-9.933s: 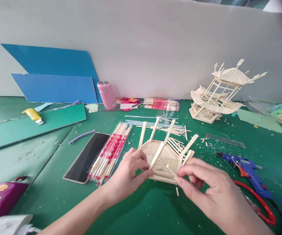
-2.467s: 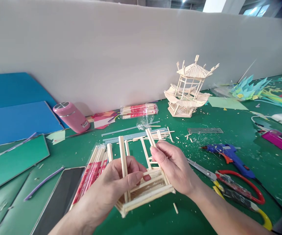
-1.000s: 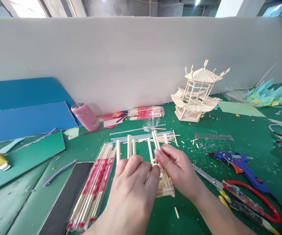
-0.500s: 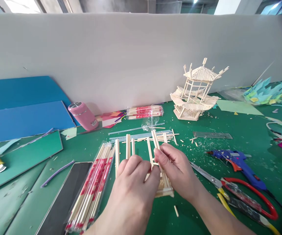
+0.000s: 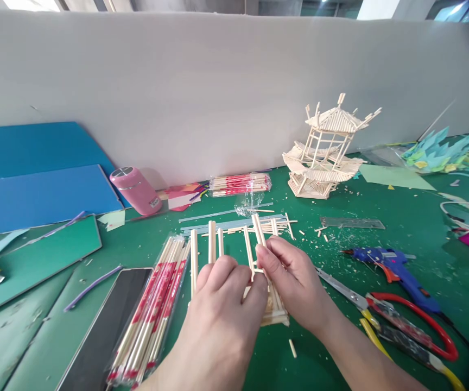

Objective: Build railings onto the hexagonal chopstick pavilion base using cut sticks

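Observation:
In front of me stands a small frame of pale wooden sticks [image 5: 276,316], with several upright posts rising from a flat base. My right hand [image 5: 299,279] is closed on the paired-stick post at the frame's right side, thumb against its near face. Across the front of the frame lies my left hand [image 5: 224,312], its fingers bent inward and drawn together. Its fingertips are hidden behind the hand, beside short cross-sticks near the right post, so what they grip cannot be made out. Much of the base is covered by my left hand.
Bagged sticks [image 5: 157,309] and a black phone-like slab [image 5: 104,331] lie left. Scissors [image 5: 356,298] and a blue glue gun [image 5: 393,263] lie right. Behind stand a stick pavilion [image 5: 326,152] and a pink bottle [image 5: 137,191]. Loose stick pieces [image 5: 292,348] dot the green table.
The view has shifted slightly. Both hands keep nearly the same hold and place at the stick frame.

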Tool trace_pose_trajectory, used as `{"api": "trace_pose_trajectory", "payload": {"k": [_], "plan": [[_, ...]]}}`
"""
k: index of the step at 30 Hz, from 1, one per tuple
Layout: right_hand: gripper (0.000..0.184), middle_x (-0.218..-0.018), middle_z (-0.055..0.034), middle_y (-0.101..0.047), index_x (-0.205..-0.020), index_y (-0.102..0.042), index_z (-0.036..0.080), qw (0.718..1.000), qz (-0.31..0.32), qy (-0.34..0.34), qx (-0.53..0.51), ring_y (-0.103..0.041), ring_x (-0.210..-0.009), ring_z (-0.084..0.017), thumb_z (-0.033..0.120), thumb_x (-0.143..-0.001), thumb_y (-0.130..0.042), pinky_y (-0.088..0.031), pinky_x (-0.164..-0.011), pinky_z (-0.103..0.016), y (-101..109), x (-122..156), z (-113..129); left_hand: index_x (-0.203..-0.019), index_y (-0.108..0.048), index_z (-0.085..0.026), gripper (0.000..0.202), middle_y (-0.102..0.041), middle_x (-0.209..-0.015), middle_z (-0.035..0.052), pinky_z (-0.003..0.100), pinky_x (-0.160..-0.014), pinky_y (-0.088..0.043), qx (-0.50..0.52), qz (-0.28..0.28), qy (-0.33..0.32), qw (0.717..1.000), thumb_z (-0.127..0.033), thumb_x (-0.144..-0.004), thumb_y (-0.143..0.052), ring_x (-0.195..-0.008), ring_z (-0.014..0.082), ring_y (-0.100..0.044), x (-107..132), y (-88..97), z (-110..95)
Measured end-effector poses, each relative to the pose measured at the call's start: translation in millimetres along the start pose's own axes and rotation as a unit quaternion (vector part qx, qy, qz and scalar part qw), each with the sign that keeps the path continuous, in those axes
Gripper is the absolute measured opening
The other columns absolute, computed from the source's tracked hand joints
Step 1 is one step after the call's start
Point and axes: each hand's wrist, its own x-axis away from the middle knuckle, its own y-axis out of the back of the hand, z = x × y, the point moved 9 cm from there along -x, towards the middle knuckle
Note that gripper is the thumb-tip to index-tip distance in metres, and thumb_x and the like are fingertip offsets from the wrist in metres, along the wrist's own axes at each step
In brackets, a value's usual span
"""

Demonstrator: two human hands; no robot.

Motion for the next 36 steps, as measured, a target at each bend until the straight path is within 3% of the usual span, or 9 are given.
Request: {"api": "trace_pose_trajectory", "payload": {"k": [28, 36], "plan": [[0.033, -0.060, 0.0040, -0.035, -0.061, -0.034, 0.021, 0.999, -0.038, 0.009, 0.008, -0.035, -0.057, -0.011, 0.037, -0.090, -0.035, -0.028, -0.054, -0.028, 1.6, 4.2, 0.0, -0.070, -0.056, -0.013, 0.020, -0.055, -0.065, 0.0069, 0.034, -0.052, -0.038, 0.019, -0.018, -0.005, 1.000, -0.007, -0.078, -0.039, -0.062, 0.0196, -0.042, -2.0, 2.3, -1.3], [0.033, -0.062, 0.0032, -0.038, -0.062, -0.037, 0.020, 1.000, -0.023, 0.008, 0.008, -0.038, -0.057, -0.011, 0.038, -0.090, -0.034, -0.029, -0.053, -0.028, -0.2, 4.1, 0.9, -0.074, -0.056, -0.015, 0.020, -0.055, -0.066, 0.0057, 0.033, -0.053, -0.038, 0.042, -0.018, 0.004, 0.999, -0.008, -0.079, -0.039, -0.062, 0.0193, -0.041, 1.4, 0.5, 3.0]]}}
